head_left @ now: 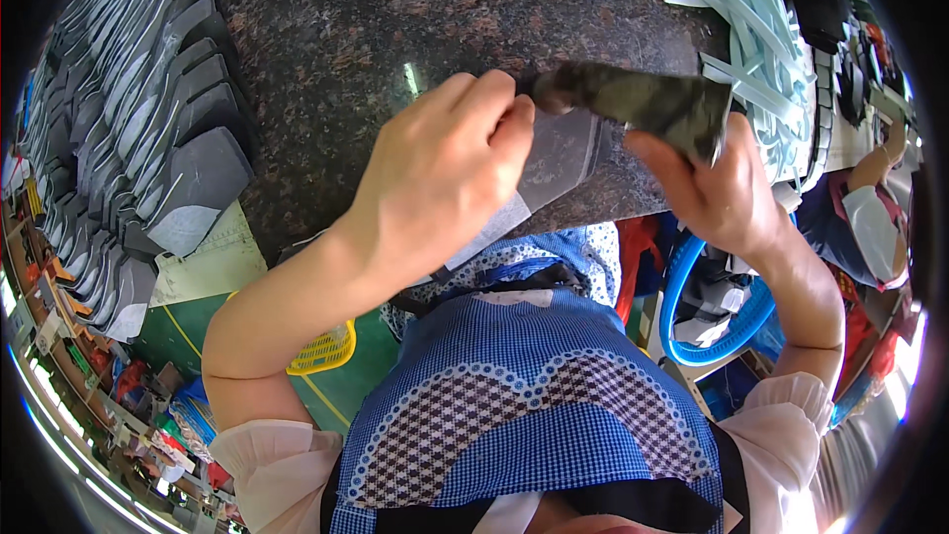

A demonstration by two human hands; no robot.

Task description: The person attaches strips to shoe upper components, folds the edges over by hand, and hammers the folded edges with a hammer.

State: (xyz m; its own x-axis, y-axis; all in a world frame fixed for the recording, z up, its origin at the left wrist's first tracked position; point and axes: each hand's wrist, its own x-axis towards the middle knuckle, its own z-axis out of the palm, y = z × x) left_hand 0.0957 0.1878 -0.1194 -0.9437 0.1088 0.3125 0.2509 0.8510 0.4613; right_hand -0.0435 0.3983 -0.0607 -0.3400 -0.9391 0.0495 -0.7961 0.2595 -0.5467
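A dark grey flat piece with a lighter grey strip along its near side lies at the front edge of the speckled stone tabletop. My left hand is closed over its left part, fingers curled and pinched together; their tips are partly hidden. In my right hand is a dark, worn hammer-like tool, gripped near its broad, flared end. The tool's narrower rounded end points left, just beside my left fingertips. Whether it touches the grey piece I cannot tell.
Overlapping stacks of dark grey pieces fill the left side. Pale green strips lie heaped at the far right. Below the table are a yellow basket and a blue ribbed hose. Another person is at the right.
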